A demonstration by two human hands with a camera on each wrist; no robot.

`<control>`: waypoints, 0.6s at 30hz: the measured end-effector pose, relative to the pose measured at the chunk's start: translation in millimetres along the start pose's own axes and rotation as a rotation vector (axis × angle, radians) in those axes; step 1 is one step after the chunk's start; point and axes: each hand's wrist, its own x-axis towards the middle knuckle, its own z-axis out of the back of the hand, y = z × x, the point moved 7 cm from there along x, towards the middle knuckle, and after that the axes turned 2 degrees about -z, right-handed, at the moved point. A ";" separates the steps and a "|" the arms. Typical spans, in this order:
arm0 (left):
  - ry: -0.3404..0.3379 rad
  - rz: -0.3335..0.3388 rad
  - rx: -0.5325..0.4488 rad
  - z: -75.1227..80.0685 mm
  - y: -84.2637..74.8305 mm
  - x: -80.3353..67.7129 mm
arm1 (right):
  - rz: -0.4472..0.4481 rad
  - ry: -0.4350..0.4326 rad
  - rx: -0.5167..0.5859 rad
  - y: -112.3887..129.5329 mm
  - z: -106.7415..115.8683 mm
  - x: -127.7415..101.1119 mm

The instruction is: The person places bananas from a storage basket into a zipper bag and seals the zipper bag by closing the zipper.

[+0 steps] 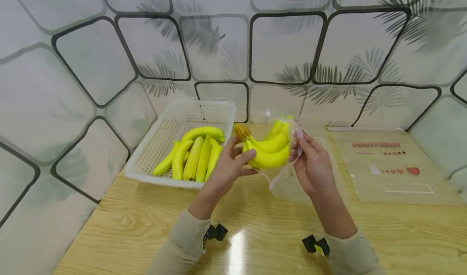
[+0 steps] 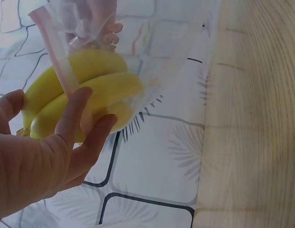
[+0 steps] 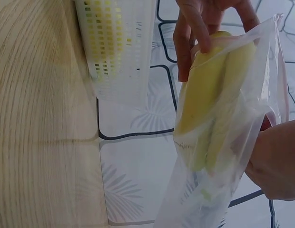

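Patterned wallpaper point(image 1: 288, 48) was seen behind a wooden table point(image 1: 138, 238). Above the table, toward its back edge, a banana bunch point(image 1: 270, 158) was gripped near the stem by the left hand point(image 1: 230, 165), while the rim of a clear bag point(image 1: 290, 189) was pinched by the right hand point(image 1: 315, 167). Bagging appeared only partly done: the bunch's tips were covered, but its stem was left outside and the mouth unsealed. Loose bananas point(image 1: 197, 157) were held, unbagged, in a basket point(image 1: 146, 179) at the back left corner; a printed bag point(image 1: 368, 186) was laid flat by the back edge.
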 end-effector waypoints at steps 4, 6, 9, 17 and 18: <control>0.009 0.013 0.005 -2.1 1.1 -0.1 | 0.015 0.004 0.025 2.2 -1.2 -0.1; 0.012 0.016 0.016 -3.1 1.5 -0.2 | 0.013 0.009 0.041 2.5 -1.4 -0.1; 0.016 0.015 0.035 -4.0 2.5 -0.6 | -0.002 0.001 0.053 1.3 0.0 -0.4; 0.007 0.016 0.047 -1.9 5.8 -0.3 | -0.042 -0.009 0.046 -3.6 0.6 -0.4; 0.010 0.011 0.052 -1.9 5.4 -0.2 | -0.040 -0.008 0.046 -3.8 0.5 -0.1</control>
